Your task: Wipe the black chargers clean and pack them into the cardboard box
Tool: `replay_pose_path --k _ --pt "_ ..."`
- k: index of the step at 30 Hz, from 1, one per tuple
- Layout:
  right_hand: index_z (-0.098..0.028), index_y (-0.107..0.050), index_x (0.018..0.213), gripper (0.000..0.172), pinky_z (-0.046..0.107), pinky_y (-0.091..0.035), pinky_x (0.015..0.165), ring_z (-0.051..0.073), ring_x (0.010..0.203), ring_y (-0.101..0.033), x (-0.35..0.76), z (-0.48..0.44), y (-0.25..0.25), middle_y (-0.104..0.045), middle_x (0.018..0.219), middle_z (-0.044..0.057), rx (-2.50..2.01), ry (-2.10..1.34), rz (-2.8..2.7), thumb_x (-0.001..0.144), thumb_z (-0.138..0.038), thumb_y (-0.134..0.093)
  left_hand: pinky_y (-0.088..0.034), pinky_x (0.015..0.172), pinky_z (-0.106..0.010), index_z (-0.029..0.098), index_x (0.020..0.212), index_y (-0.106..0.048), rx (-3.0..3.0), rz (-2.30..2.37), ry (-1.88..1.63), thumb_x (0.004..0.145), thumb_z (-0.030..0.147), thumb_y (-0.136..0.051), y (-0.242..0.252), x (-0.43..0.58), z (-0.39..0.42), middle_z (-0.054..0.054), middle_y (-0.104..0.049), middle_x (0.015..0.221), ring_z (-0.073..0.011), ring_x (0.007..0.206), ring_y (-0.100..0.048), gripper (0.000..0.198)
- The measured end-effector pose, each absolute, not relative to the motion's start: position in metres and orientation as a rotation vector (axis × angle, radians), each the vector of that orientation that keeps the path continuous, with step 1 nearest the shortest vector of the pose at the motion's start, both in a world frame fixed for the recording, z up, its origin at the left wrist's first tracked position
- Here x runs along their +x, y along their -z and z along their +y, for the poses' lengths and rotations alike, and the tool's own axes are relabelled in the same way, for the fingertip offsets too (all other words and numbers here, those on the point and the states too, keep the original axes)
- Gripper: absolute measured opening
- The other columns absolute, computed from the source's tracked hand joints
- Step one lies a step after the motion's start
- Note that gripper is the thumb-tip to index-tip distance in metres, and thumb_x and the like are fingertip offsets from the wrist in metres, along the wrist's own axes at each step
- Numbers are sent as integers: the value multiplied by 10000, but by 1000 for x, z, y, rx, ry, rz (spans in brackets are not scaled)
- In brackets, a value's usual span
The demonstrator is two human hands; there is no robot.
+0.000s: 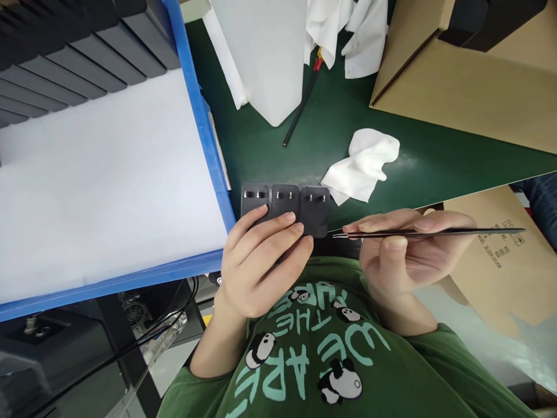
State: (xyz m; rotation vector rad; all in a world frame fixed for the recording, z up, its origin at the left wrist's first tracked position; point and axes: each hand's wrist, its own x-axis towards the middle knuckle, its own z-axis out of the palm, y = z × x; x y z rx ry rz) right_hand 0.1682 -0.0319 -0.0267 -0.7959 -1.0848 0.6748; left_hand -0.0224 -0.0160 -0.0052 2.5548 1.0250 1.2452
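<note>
Three black plug adapters lie side by side at the near edge of the green table, prongs facing up. My left hand rests its fingers on them, covering their near halves. My right hand holds a pair of black tweezers level, tips pointing left and close to the rightmost adapter's edge. A crumpled white cloth lies just beyond the adapters to the right.
A blue tray at the left holds a white sheet and rows of black blocks. Cardboard boxes stand at the right. A white plastic piece, a thin black rod and more white cloths lie at the back.
</note>
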Motion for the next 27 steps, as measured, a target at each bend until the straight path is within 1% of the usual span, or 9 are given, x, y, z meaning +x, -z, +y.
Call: replay_pose_path --k 3,7,11,13,16,20,23,26,27 --pt "-204 -571 1112 240 285 -694 681 112 749 -738 169 -32 28 -743 926 -31 -772 -690 -1080 917 -71 -612 -577 1012 -440 171 894 -709 2519 1039 -1201 788 22 -738 3 -23 -16 -39 -762 955 -211 985 -738 185" --pt "-196 -555 1117 257 280 -692 679 109 759 -739 170 -32 29 -748 937 -28 -748 -681 -1094 910 -49 -603 -571 1019 -437 155 887 -716 2508 1051 -1215 758 -5 -748 3 -24 -16 -52 -758 946 -221 987 -738 208" --pt "-177 -540 1116 245 291 -692 703 109 793 -743 168 -34 29 -739 954 -24 -732 -731 -1065 918 -37 -579 -574 1011 -457 172 891 -709 2535 1043 -1192 798 24 -728 3 -24 -16 -41 -760 959 -217 993 -737 176" --pt "-165 -545 1117 243 293 -693 711 115 808 -745 167 -34 28 -736 957 -16 -713 -729 -1057 917 -30 -574 -574 1014 -459 161 901 -704 2519 1038 -1180 812 27 -719 3 -24 -16 -47 -761 966 -212 996 -737 162" --pt "-163 -561 1110 253 301 -695 713 122 798 -745 167 -36 28 -737 945 -11 -716 -710 -1045 905 -17 -582 -570 1018 -463 138 900 -712 2514 1030 -1195 795 13 -730 3 -24 -17 -65 -760 964 -219 1005 -733 165" --pt "-176 -565 1180 389 345 -704 706 166 843 -756 170 -36 27 -743 1021 12 -710 -709 -1196 850 29 -594 -556 1034 -477 136 886 -721 2523 1014 -1200 785 9 -738 4 -24 -18 -71 -757 956 -228 1025 -725 163" --pt "-156 -572 1221 492 336 -704 733 179 912 -756 172 -32 20 -740 1096 24 -676 -685 -1322 796 94 -590 -550 1049 -470 121 905 -714 2519 989 -1177 789 10 -740 3 -25 -17 -80 -762 984 -228 1054 -718 163" --pt "-104 -583 1207 524 327 -698 717 203 925 -758 171 -25 9 -740 1127 83 -660 -708 -1401 752 155 -566 -556 1043 -457 98 908 -700 2502 989 -1192 782 -2 -743 2 -25 -16 -94 -768 984 -227 1042 -726 167" --pt "-110 -596 1185 523 312 -695 701 205 915 -760 171 -24 6 -743 1118 86 -681 -734 -1414 740 163 -563 -561 1038 -454 96 906 -697 2495 996 -1201 781 -4 -743 2 -25 -16 -95 -770 981 -227 1034 -729 167"
